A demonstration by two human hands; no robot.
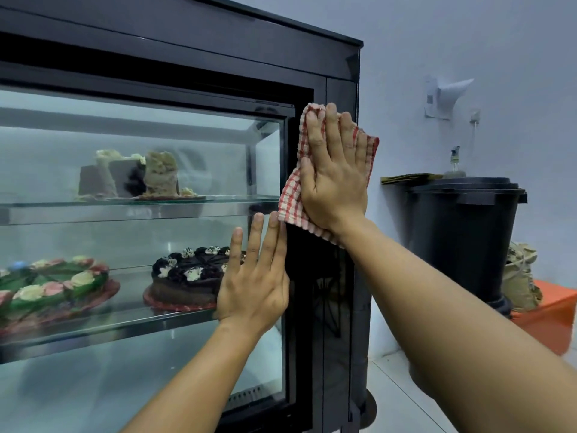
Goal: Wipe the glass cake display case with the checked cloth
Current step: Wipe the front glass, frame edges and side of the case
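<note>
The glass cake display case (187, 145) has a black frame and fills the left and middle of the view. My right hand (334, 179) lies flat with straight fingers on the red-and-white checked cloth (290, 201), pressing it against the black right-hand frame near the top corner of the glass. Lower down, my left hand (254, 282) rests flat and bare on the glass by its right edge, fingers straight and pointing up. Parts of the cloth stick out around my right hand.
Inside, a cut cake (131, 179) stands on the upper shelf; a chocolate cake (187, 276) and a green flowered cake (53, 289) sit on the lower one. To the right stand a black bin (465, 239), an orange box (549, 317) and a sack (520, 279) by the wall.
</note>
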